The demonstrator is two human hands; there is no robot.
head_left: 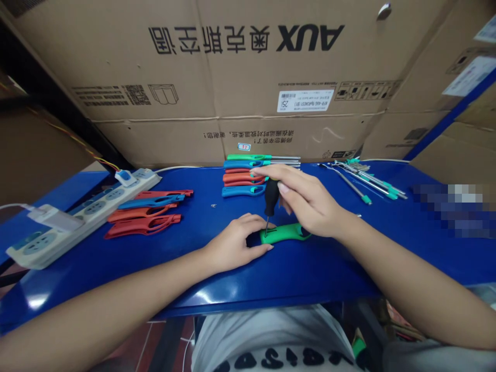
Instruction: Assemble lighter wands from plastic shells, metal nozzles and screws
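The right hand [310, 206] is closed around the black grip of a screwdriver [271, 196]. The fingers are wrapped over the top of the grip and the thumb is tucked behind it. The tool stands nearly upright, its thin shaft pointing down from the hand. Its tip touches the near left end of a green handle [284, 233], which lies flat on the blue table [302, 268] directly under this hand's palm.

The left hand [236, 243] sits just left of the right one, half curled, with its fingertips and thumb pinching the green handle's left end against the table. The two hands are nearly touching over the piece.

Just beyond the right hand's fingers lies a stack of handles [244, 175] in green, blue and red. Well to the left of the left hand is a loose pile of red and blue handles [149, 212], with a power strip [85, 212] past it. Beyond and to the right of the right hand lie metal blades [368, 181] with green tips.
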